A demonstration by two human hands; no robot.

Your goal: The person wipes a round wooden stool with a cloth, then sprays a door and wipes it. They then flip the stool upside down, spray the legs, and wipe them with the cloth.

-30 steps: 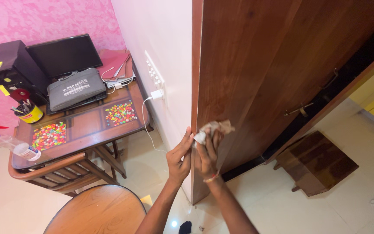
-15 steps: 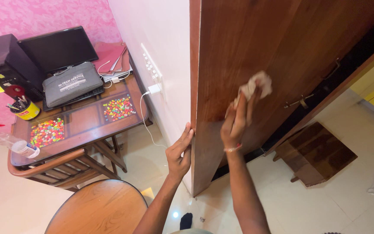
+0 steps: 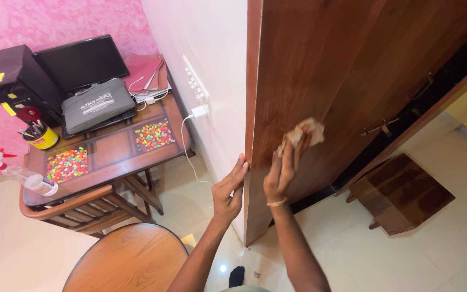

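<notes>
From my feed I see the right hand [image 3: 281,174] pressing a crumpled pale cloth rag [image 3: 302,132] flat against the face of the dark brown wooden door [image 3: 331,70], fingers together and stretched upward over the lower part of the rag, which sits at about the centre of the view, just toward 3 o'clock of the door's near edge. The left hand [image 3: 229,189] grips that vertical edge, thumb on the near side and fingers curled around it, touching the wood just at 9 o'clock of the right hand; the two hands are near each other but apart. A thin beaded bracelet [image 3: 277,203] circles the right wrist. On the door toward 3 o'clock I see a metal latch handle [image 3: 380,128]. At 9 to 10 o'clock stands a brown wooden desk [image 3: 109,148] with glass panels over coloured beads, carrying a black monitor [image 3: 82,62], a black computer tower [image 3: 12,78], a grey zipped bag [image 3: 97,104] and a yellow pen pot [image 3: 43,139], with a clear spray bottle [image 3: 20,173] at its left end. A white charger [image 3: 199,112] sits in the wall socket strip, cable hanging down. At 7 o'clock is a round wooden seat [image 3: 128,262], and at 4 o'clock a low dark wooden stool [image 3: 404,194] on the pale tiled floor [image 3: 449,254].
</notes>
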